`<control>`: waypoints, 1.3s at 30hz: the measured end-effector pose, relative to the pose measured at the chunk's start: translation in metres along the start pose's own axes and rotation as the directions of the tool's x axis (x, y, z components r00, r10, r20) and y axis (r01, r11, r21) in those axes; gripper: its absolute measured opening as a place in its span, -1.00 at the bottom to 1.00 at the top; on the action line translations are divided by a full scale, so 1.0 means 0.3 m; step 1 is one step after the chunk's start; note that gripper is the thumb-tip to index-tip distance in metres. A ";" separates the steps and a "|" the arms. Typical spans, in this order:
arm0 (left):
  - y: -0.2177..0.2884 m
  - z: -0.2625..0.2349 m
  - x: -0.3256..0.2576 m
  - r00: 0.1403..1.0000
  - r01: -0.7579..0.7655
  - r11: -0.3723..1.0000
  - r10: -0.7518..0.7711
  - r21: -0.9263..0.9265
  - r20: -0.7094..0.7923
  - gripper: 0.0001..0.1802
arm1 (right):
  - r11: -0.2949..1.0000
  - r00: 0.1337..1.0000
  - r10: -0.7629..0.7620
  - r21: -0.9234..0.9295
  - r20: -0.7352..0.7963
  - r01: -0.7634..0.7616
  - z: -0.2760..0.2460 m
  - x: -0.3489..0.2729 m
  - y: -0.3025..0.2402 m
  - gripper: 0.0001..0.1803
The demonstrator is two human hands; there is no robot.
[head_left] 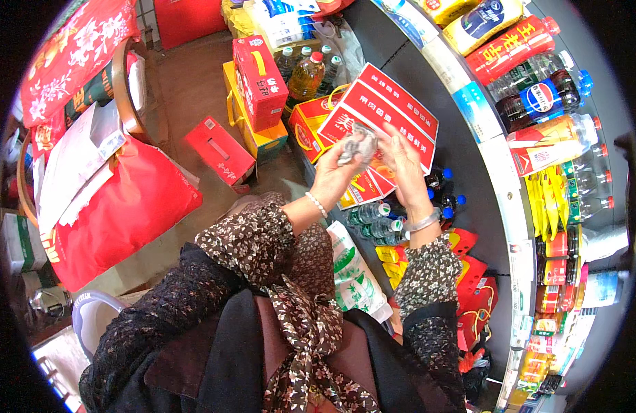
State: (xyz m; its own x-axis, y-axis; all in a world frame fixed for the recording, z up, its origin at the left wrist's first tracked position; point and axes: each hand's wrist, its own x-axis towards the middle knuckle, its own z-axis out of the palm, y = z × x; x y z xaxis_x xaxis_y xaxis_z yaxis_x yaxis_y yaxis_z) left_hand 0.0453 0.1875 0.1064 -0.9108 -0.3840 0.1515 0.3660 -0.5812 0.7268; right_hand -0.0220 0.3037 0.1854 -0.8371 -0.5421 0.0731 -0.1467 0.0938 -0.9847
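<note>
My left hand (331,180), with a beaded bracelet at its wrist, pinches a small crumpled grey cloth (361,144). Beside it my right hand (406,168), wearing a bangle, is raised with its fingers stretched out and slightly blurred. Whether the right fingertips touch the cloth cannot be told. Just beyond both hands, a red carton (390,103) with white bands and a picture of orange fruit lies tilted, partly hidden by my hands. A yellow-and-red box (309,125) stands at its left side.
Bottles with green caps (387,224) and a white-and-green bag (356,265) lie below my hands. Red gift boxes (259,82) and a flat red box (220,150) stand on the floor. Shelves at right hold drinks (538,100). A red cushion (135,206) rests on a chair at left.
</note>
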 end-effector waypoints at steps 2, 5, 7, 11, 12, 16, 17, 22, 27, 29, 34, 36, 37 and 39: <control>-0.001 -0.037 0.023 0.960 -0.244 0.930 0.272 0.275 -0.071 -0.64 | 0.897 0.972 -0.195 -0.425 -0.135 0.121 -0.088 0.058 0.018 -0.57; -0.014 -0.060 0.068 0.823 -0.510 0.608 0.551 0.609 0.139 -0.63 | 0.540 0.879 -0.469 -0.816 -0.087 0.208 -0.258 0.145 0.039 -0.58; -0.026 -0.076 0.132 0.754 -0.549 0.329 0.592 0.768 0.285 -0.47 | 0.405 0.862 -0.491 -0.909 -0.126 0.098 -0.330 0.184 0.087 -0.55; -0.082 -0.126 0.227 0.742 -0.480 0.128 0.586 0.868 0.324 -0.26 | 0.593 0.940 -0.243 -0.804 -0.239 -0.051 -0.377 0.213 0.223 -0.49; -0.101 -0.136 0.240 0.737 -0.485 0.143 0.598 0.863 0.315 -0.25 | 0.550 0.936 -0.286 -0.835 -0.203 -0.013 -0.387 0.218 0.241 -0.49; -0.190 -0.165 0.258 0.734 -0.497 0.248 0.631 0.832 0.251 -0.24 | 0.468 0.942 -0.293 -0.884 -0.164 -0.008 -0.403 0.215 0.274 -0.48; -0.212 -0.175 0.258 0.753 -0.474 0.292 0.624 0.831 0.210 -0.26 | 0.466 0.939 -0.305 -0.885 -0.156 0.005 -0.405 0.216 0.273 -0.48; -0.289 -0.276 0.185 0.859 -0.238 0.492 0.509 0.837 -0.054 -0.45 | 0.447 0.937 -0.315 -0.894 -0.154 0.003 -0.396 0.220 0.266 -0.49; -0.262 -0.250 0.150 0.832 -0.190 0.891 0.369 0.411 -0.414 -0.46 | 0.445 0.936 -0.321 -0.895 -0.143 0.016 -0.398 0.221 0.268 -0.51; -0.211 -0.193 0.148 0.817 -0.220 0.788 0.471 0.576 -0.333 -0.42 | 0.433 0.937 -0.311 -0.901 -0.159 -0.009 -0.399 0.222 0.268 -0.52; -0.134 -0.048 0.200 0.822 -0.201 0.688 0.506 0.697 -0.262 -0.43 | 0.403 0.936 -0.319 -0.915 -0.150 -0.009 -0.392 0.225 0.271 -0.51; -0.153 -0.006 0.197 0.805 -0.231 0.602 0.560 0.764 -0.198 -0.42 | 0.392 0.935 -0.318 -0.920 -0.157 -0.021 -0.388 0.224 0.271 -0.51; -0.167 0.007 0.194 0.794 -0.250 0.563 0.584 0.788 -0.166 -0.42 | 0.385 0.934 -0.322 -0.923 -0.157 -0.023 -0.386 0.224 0.271 -0.51; -0.192 0.013 0.197 0.776 -0.308 0.526 0.621 0.793 -0.110 -0.43 | 0.366 0.935 -0.317 -0.930 -0.160 -0.035 -0.383 0.224 0.270 -0.51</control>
State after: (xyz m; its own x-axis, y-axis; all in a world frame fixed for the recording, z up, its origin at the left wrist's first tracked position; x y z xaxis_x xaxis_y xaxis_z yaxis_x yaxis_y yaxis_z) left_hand -0.0304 0.2010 0.0761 -0.4581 -0.7382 0.4953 0.3219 0.3816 0.8665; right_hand -0.1507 0.3707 0.1286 -0.8204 -0.4027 0.4059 -0.5142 0.8302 -0.2156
